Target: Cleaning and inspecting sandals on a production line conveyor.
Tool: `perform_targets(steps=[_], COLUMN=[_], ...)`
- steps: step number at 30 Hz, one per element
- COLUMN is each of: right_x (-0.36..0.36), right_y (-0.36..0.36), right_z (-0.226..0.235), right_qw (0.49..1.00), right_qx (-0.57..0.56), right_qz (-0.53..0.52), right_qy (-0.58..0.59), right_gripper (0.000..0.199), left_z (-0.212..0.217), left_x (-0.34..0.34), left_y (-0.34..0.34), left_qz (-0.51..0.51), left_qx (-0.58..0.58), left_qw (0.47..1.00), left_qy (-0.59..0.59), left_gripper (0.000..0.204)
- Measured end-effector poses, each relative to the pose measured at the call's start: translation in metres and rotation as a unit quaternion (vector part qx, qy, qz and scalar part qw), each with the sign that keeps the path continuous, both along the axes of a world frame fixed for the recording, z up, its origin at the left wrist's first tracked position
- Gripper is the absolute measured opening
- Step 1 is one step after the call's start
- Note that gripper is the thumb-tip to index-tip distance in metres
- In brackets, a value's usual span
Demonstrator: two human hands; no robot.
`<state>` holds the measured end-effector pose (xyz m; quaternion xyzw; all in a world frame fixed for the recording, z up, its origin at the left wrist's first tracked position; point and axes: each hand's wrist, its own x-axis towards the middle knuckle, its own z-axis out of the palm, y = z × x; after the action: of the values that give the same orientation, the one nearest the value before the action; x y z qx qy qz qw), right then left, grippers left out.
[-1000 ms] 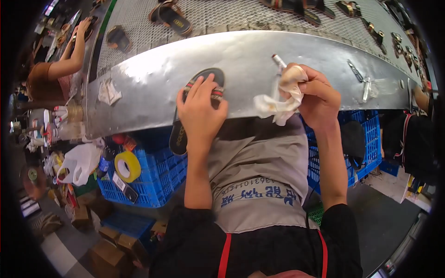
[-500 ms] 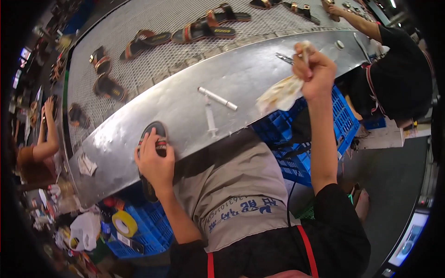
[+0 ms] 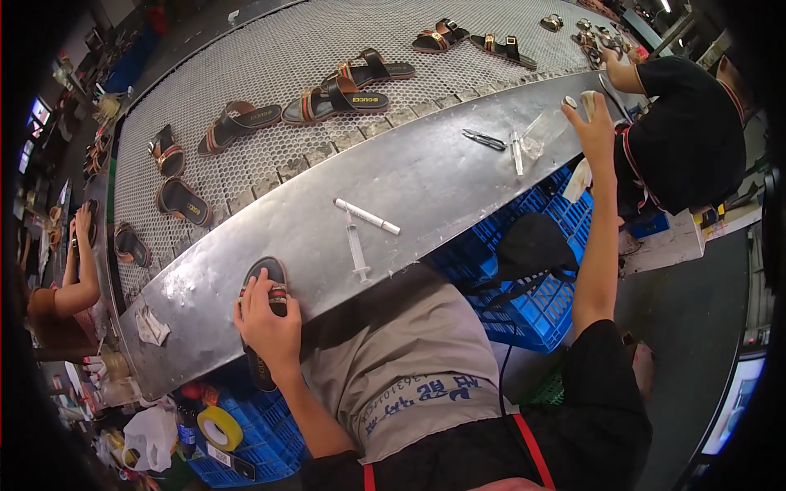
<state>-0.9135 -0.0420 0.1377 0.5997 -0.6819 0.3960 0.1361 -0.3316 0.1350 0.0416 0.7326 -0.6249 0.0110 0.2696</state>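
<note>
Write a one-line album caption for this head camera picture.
Left hand presses a sandal on the steel bench; right hand reaches far along it.

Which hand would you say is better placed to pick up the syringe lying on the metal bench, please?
Probably the left. The left hand rests on the sandal close to the syringe, while the right hand is stretched out at the bench's far end.

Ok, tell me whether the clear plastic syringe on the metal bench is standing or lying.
Lying: the clear plastic syringe rests flat on the metal bench.
</note>
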Motion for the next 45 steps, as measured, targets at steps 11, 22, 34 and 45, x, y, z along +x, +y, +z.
perform_targets(steps=[11,22,34,45], right_x=[-0.031,-0.168,-0.114,-0.03], right_y=[-0.028,-0.051,-0.055,-0.031], right_z=[-0.027,-0.083,-0.078,-0.036], right_qw=[0.997,0.504,0.664,0.995], right_qx=[-0.075,-0.076,-0.186,-0.056], right_qz=[-0.009,0.165,0.047,-0.003], right_qy=[0.008,-0.845,-0.723,-0.087], right_gripper=[0.043,0.027,0.028,0.045], left_z=[0.0,-0.002,0.001,0.001], left_x=[-0.004,-0.004,-0.008,-0.01], left_y=[-0.001,-0.003,0.002,-0.002], left_qz=[-0.003,-0.005,0.002,-0.009], left_qx=[0.005,-0.002,-0.007,-0.016], left_qw=[1.0,1.0,1.0,1.0], left_qy=[-0.004,-0.009,-0.006,-0.006], left_gripper=[0.031,0.031,0.032,0.031])
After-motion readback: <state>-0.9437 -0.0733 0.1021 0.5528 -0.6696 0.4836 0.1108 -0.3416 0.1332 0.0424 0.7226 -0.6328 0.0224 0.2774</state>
